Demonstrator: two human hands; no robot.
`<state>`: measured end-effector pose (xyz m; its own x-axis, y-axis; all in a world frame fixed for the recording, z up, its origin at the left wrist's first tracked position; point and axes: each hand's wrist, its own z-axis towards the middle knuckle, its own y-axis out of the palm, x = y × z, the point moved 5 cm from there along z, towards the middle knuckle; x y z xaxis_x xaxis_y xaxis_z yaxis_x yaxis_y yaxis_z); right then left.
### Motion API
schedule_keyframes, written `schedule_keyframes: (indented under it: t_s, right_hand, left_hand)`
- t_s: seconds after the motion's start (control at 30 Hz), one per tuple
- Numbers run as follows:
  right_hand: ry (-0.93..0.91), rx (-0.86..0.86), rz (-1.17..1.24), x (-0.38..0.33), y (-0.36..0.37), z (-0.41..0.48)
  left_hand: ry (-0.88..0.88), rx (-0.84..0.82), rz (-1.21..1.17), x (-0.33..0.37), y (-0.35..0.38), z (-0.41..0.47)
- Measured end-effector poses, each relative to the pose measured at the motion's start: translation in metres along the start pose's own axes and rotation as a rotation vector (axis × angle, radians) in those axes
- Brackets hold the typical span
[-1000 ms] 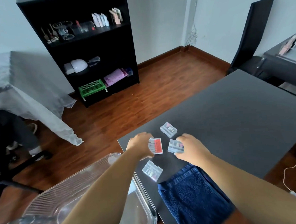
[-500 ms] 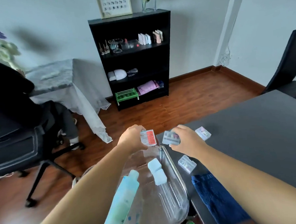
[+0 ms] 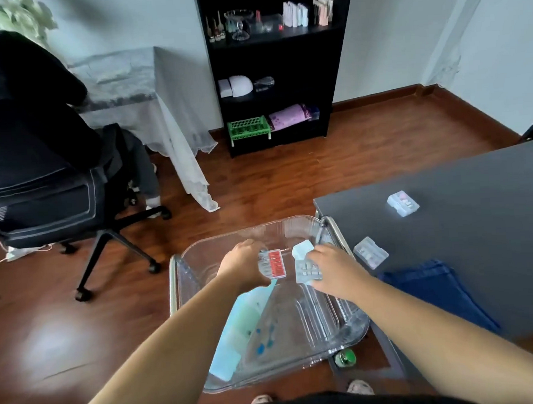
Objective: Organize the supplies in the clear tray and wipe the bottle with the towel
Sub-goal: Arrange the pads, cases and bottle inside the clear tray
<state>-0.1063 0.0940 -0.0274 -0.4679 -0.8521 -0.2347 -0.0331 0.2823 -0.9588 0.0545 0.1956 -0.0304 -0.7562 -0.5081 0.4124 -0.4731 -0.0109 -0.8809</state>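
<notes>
Dark table [image 3: 477, 237] on the right. Clear tray [image 3: 188, 267] just off its left edge. Blue towel [image 3: 433, 292] folded at the table's near-left corner. Pale bottle [image 3: 233, 336] lying in the tray's near-left corner. Left hand [image 3: 244, 269] over the tray's middle, clamped on a red-labelled case [image 3: 273, 263] — right hand [image 3: 333, 272] alongside, pinching a clear case [image 3: 306, 269]. On the table near its left edge, a near case [image 3: 370, 252] and a far case [image 3: 402, 205].

No text, label or number can be read. The red panel on the small case [image 3: 272, 263] is blurred; the clear case [image 3: 307, 269] and the blue marks on the pale bottle [image 3: 229, 349] are too smeared to make out.
</notes>
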Motion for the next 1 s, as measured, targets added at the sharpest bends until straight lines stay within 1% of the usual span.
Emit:
schedule_keyframes:
  t_s: [0.13, 0.3, 0.4, 0.7, 1.0]
  right_hand:
    - [0.03, -0.111, -0.014, 0.0, 0.036, -0.001]
    - [0.158, -0.201, -0.03, 0.01, 0.071, 0.0]
    - [0.223, -0.207, -0.028, 0.018, 0.085, 0.004]
    - [0.164, -0.179, -0.14, 0.022, 0.108, 0.01]
    - [0.161, -0.195, -0.091, 0.023, 0.103, 0.009]
  left_hand:
    - [-0.002, -0.066, -0.017, -0.008, 0.029, -0.008]
    - [-0.009, -0.114, -0.026, -0.014, 0.055, -0.016]
    - [0.008, -0.128, -0.025, -0.012, 0.065, -0.018]
    - [0.01, -0.136, -0.024, -0.012, 0.073, -0.014]
    - [-0.01, -0.127, -0.049, -0.013, 0.069, -0.011]
